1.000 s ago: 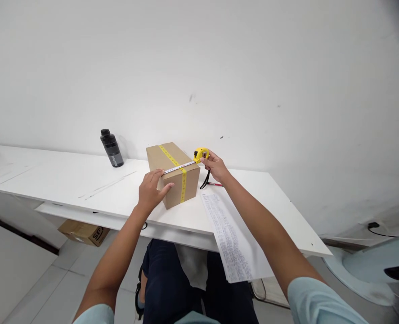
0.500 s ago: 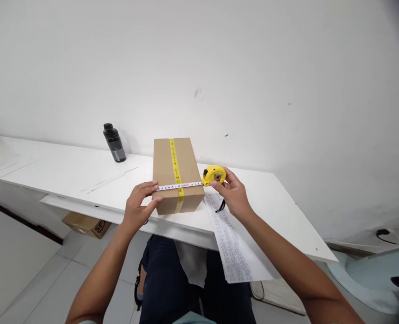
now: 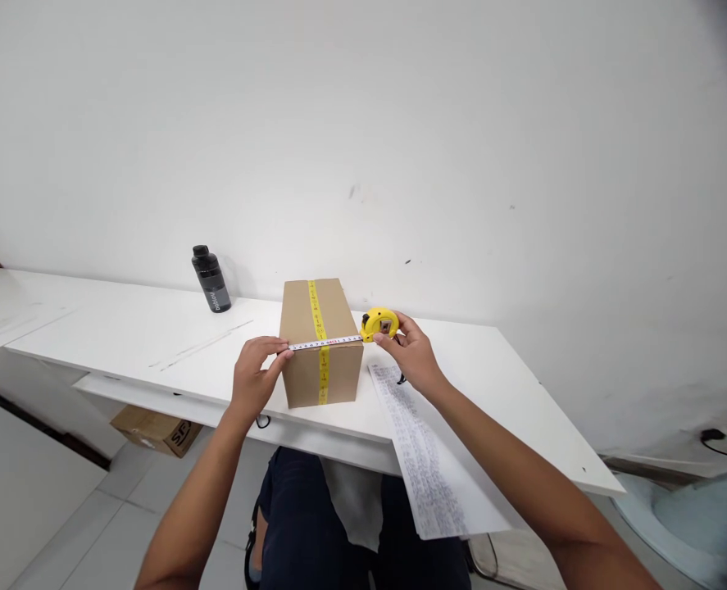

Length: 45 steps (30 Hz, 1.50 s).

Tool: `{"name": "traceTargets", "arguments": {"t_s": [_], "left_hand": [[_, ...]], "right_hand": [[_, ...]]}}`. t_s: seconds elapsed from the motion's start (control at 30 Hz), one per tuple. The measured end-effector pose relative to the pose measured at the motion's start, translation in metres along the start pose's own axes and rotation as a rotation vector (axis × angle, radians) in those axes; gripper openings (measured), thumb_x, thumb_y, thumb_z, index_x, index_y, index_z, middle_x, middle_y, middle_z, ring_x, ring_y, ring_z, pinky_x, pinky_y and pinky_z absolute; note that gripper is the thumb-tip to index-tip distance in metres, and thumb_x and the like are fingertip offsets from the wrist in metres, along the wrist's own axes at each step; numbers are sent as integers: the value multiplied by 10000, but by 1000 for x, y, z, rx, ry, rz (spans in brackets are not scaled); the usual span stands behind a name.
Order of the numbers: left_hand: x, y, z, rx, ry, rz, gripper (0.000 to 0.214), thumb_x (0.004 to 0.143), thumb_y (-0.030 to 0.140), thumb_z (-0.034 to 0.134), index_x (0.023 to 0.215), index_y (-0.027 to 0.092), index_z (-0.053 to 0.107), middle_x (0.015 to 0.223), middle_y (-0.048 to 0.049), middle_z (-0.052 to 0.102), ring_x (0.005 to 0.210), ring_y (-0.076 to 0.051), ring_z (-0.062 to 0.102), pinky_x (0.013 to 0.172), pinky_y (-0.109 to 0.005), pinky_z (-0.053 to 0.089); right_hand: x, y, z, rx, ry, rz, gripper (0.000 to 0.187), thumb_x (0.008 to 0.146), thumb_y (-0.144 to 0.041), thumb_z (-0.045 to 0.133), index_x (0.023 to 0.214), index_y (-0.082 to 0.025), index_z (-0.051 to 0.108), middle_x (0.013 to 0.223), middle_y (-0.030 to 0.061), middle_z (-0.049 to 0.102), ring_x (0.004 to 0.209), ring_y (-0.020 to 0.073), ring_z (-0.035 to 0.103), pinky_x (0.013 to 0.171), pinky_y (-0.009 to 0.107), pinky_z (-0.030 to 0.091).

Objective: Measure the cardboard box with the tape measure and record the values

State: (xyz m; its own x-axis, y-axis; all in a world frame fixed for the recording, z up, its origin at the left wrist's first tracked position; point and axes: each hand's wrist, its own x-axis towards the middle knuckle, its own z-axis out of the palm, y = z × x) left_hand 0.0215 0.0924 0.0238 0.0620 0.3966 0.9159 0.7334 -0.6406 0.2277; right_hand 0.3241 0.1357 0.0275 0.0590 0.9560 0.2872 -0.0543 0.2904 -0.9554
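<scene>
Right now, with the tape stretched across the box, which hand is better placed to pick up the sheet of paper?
Probably the right hand: it holds the tape measure directly above the paper. The left hand pins the tape's end at the box's far edge.

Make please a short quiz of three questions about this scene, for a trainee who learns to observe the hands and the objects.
1. True or false: the tape blade lies across the near top edge of the cardboard box.
2. Which hand holds the yellow tape measure case? A) left hand B) right hand C) neither
3. What stands on the white table to the left of the box, near the wall?

Key
1. True. The left hand pins the blade's end at the box's left edge.
2. B. The right hand grips the case at the box's right side.
3. A dark bottle, upright.
</scene>
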Motion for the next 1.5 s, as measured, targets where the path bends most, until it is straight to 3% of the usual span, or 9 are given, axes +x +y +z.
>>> {"name": "traceTargets", "arguments": {"t_s": [0.2, 0.33, 0.43, 0.7, 0.9, 1.0, 1.1, 1.27, 1.5], "left_hand": [[-3, 46, -15, 234, 72, 385, 188, 851, 164, 823, 995, 225, 719, 944, -12, 825, 886, -180, 736, 903, -370, 548], [-7, 91, -9, 198, 87, 455, 180, 852, 225, 841, 987, 211, 723, 907, -3, 829, 846, -169, 733, 971, -388, 516], [-12, 106, 6, 108, 69, 456, 141, 897, 292, 805, 977, 221, 713, 896, 14, 827, 809, -141, 733, 998, -376, 507], [-12, 101, 38, 106, 21, 388, 381, 896, 502, 767, 1098, 191, 675, 999, -58, 803, 944, -191, 742, 1146, -425, 425], [8, 99, 74, 410, -287, 62, 673, 803, 632, 792, 1308, 213, 642, 1333, -166, 710, 1274, -389, 629, 1144, -614, 408], [14, 99, 94, 450, -308, -83, 545, 842, 512, 796, 1289, 235, 654, 1325, -174, 701, 1273, -410, 616, 1121, -663, 415], [17, 97, 102, 435, -270, -153, 333, 881, 352, 755, 1184, 232, 687, 1270, -170, 717, 1232, -411, 624, 1101, -698, 409], [14, 90, 77, 456, -243, -131, 204, 865, 224, 679, 1068, 238, 692, 1179, -123, 761, 1131, -375, 669, 1052, -649, 434], [-4, 55, -31, 290, -376, 124, 297, 937, 239, 580, 1223, 288, 641, 1294, -43, 752, 1195, -302, 698, 1166, -588, 383]], "right_hand": [[-36, -23, -4, 66, -107, 28, 640, 715, -498, 897, 1259, -259, 659, 1180, 64, 752, 1050, 244, 696, 945, 414, 577], [-78, -35, 1, 156, -165, 74, 590, 685, -441, 942, 1173, -265, 660, 1107, 54, 773, 1003, 224, 717, 882, 362, 590], [-97, -37, 6, 219, -206, 140, 556, 688, -413, 952, 1121, -267, 635, 1015, 24, 765, 927, 186, 712, 833, 319, 587], [-99, -27, -7, 192, -113, 196, 598, 656, -454, 965, 1091, -251, 608, 988, 19, 741, 897, 186, 703, 822, 327, 579], [-86, -9, -18, 181, 177, 139, 642, 593, -479, 978, 1060, -266, 591, 1018, 42, 759, 929, 243, 724, 781, 372, 613], [-79, 0, -22, 163, 261, 121, 628, 597, -488, 966, 1051, -267, 592, 971, 33, 756, 797, 230, 712, 617, 343, 593], [-77, 7, -27, 144, 294, 133, 603, 603, -489, 961, 1035, -264, 605, 831, -13, 716, 564, 147, 572, 430, 270, 448], [-80, 10, -39, 149, 321, 140, 585, 606, -479, 965, 1023, -258, 618, 787, -35, 675, 523, 98, 476, 420, 244, 404], [-77, 12, -68, 119, 421, 133, 657, 581, -484, 984, 1038, -237, 581, 784, -39, 661, 552, 93, 486, 453, 233, 402]]}}
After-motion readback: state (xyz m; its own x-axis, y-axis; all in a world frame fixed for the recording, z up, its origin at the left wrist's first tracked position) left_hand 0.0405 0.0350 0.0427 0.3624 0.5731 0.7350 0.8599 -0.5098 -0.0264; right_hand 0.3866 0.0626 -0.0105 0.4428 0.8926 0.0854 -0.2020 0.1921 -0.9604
